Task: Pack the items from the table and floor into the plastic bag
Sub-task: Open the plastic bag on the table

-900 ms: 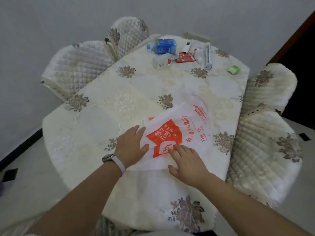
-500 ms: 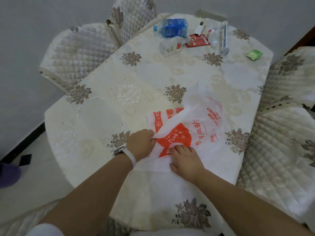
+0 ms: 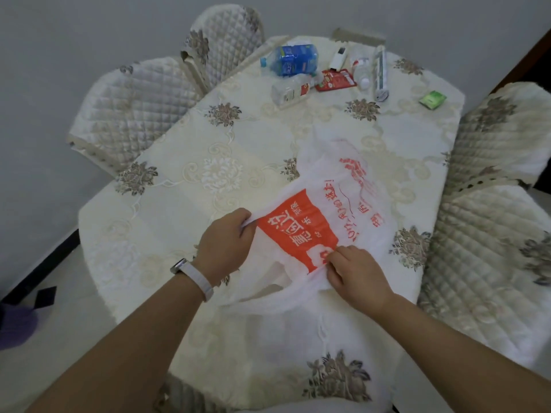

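Note:
A white plastic bag with an orange-red print lies on the near half of the table. My left hand pinches its left edge. My right hand pinches the bag's near edge beside the red patch. The handles trail toward me between my hands. At the far end lie a blue-labelled bottle, a clear bottle on its side, a red packet, a small white device, a small clear bottle, a toothpaste tube and a green packet.
The table wears a cream embroidered cloth. Quilted chairs stand around it: two at the far left, two at the right. A purple object lies on the floor at the left edge.
Both hands went from resting flat on the bag to pinching its edges. The bag has been lifted and spread, its print now turned more toward me. The view tilted down.

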### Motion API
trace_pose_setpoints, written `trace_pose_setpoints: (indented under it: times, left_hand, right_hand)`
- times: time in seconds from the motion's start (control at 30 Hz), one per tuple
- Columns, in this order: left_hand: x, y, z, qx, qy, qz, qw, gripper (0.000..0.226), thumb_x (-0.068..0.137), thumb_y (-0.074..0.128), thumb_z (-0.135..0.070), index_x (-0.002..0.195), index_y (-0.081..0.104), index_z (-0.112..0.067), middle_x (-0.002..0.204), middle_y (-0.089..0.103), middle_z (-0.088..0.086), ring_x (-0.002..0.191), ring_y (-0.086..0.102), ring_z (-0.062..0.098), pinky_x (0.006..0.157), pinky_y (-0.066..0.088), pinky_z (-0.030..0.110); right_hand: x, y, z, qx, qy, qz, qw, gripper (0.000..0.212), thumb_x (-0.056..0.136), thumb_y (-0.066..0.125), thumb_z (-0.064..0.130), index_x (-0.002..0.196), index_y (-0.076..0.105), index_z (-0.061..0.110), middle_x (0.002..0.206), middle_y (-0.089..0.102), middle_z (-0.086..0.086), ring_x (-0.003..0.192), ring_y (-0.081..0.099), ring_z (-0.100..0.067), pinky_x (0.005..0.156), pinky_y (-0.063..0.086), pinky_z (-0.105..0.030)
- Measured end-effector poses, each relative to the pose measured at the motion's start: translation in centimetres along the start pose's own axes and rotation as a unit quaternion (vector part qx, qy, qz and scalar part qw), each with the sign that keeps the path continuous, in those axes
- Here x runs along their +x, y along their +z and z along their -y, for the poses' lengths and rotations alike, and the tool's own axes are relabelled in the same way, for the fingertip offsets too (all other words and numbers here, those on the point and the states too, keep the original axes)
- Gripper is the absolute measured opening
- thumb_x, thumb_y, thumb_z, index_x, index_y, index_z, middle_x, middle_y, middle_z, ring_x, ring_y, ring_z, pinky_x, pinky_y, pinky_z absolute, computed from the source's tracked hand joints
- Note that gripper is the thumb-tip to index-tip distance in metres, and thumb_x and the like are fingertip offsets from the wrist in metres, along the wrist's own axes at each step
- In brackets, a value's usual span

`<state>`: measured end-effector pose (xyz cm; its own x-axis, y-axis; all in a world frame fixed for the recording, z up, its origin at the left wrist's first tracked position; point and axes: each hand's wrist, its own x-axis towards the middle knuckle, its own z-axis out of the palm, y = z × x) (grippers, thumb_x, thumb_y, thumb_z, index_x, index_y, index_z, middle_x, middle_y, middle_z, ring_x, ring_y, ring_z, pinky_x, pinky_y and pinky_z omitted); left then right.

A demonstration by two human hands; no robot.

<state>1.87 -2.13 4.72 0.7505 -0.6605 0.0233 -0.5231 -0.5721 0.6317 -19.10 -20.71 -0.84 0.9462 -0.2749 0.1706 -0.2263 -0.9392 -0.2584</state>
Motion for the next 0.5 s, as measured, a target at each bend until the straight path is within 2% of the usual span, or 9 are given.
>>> trace_pose_setpoints:
  times: [0.1,0.17,0.23,0.33,0.4,0.5]
  left_hand:
    - [-0.3,-1.7,-0.9,-0.015,0.004,-0.031,0.999,0.020,0.097,0.055,-0.027,0.079,0.054,-0.019,0.059,0.050,-0.007,0.054,0.051,0.008,0.050,0.033,0.027]
    - [-0.5,-2.5,-1.2,-0.022,-0.002,-0.039,0.999,0.027,0.097,0.055,-0.027,0.071,0.048,-0.027,0.056,0.049,-0.007,0.052,0.050,0.006,0.047,0.030,0.024]
    - [-0.8,-3.1,-1.4,-0.020,-0.004,-0.041,0.999,0.033,0.097,0.056,-0.029,0.066,0.042,-0.030,0.056,0.048,-0.006,0.053,0.048,0.006,0.049,0.030,0.028]
    - [-1.3,-3.2,-1.7,-0.037,0.002,-0.039,0.999,0.035,0.096,0.057,-0.032,0.065,0.042,-0.025,0.054,0.046,-0.004,0.052,0.046,0.008,0.051,0.033,0.031]
    - [-1.6,-3.0,-2.0,-0.056,0.005,-0.036,0.998,0.037,0.096,0.057,-0.032,0.064,0.041,-0.025,0.052,0.044,-0.005,0.050,0.045,0.008,0.052,0.034,0.031]
    - [-2.0,-2.7,-2.7,-0.097,-0.006,-0.026,0.995,0.039,0.096,0.057,-0.032,0.064,0.041,-0.019,0.055,0.042,-0.005,0.053,0.041,0.012,0.053,0.033,0.032]
  right_hand:
    - [0.0,-3.1,-1.7,-0.012,0.009,-0.035,0.999,0.017,0.086,0.050,0.020,0.081,0.061,0.009,0.075,0.058,-0.005,0.066,0.052,-0.028,0.059,0.040,-0.035]
    - [-0.2,-4.8,-3.2,-0.028,0.029,-0.059,0.997,0.021,0.087,0.048,0.021,0.082,0.063,0.006,0.079,0.061,-0.009,0.069,0.054,-0.031,0.060,0.044,-0.038]
    - [-0.3,-6.3,-4.6,-0.040,0.058,-0.075,0.995,0.024,0.088,0.048,0.022,0.084,0.064,0.004,0.082,0.063,-0.011,0.071,0.056,-0.033,0.061,0.047,-0.041]
    - [-0.3,-7.4,-5.4,-0.051,0.102,-0.063,0.992,0.010,0.086,0.060,0.011,0.090,0.066,0.005,0.089,0.064,-0.011,0.076,0.059,-0.036,0.065,0.050,-0.043]
    - [0.0,-7.8,-4.9,-0.030,0.139,-0.045,0.989,0.011,0.085,0.063,0.007,0.095,0.067,0.006,0.096,0.064,-0.009,0.084,0.059,-0.034,0.072,0.050,-0.042]
    - [0.4,-8.7,-2.3,0.057,0.199,-0.064,0.976,0.019,0.088,0.061,0.012,0.106,0.067,0.009,0.107,0.064,-0.006,0.097,0.057,-0.028,0.082,0.044,-0.034]
